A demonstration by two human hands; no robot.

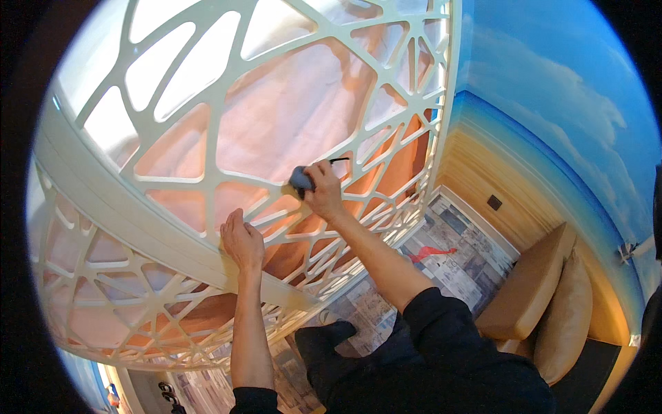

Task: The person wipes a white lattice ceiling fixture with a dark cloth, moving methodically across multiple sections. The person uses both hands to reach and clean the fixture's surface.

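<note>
A white cut-out lattice screen (212, 139) rises before me, its irregular openings showing pale pinkish fabric (289, 114) behind. My right hand (325, 192) grips a small rounded grey-blue object (301, 179) against one of the lattice bars. A thin black piece (340, 159) sticks out past the fingers; whether it belongs to that object I cannot tell. Lower and to the left, my left hand (244, 243) rests at the lattice beside the broad white frame post (170, 235), fingers pointing up. Nothing shows in it, though its palm side is partly hidden.
To the right stands a tan cushioned seat (522, 284) with a cushion (566, 315). A red item (432, 253) lies on the wood-look floor (455, 269). The wall (538, 98) bears a painted sky and beach. A second lattice panel (129, 295) continues left of the post.
</note>
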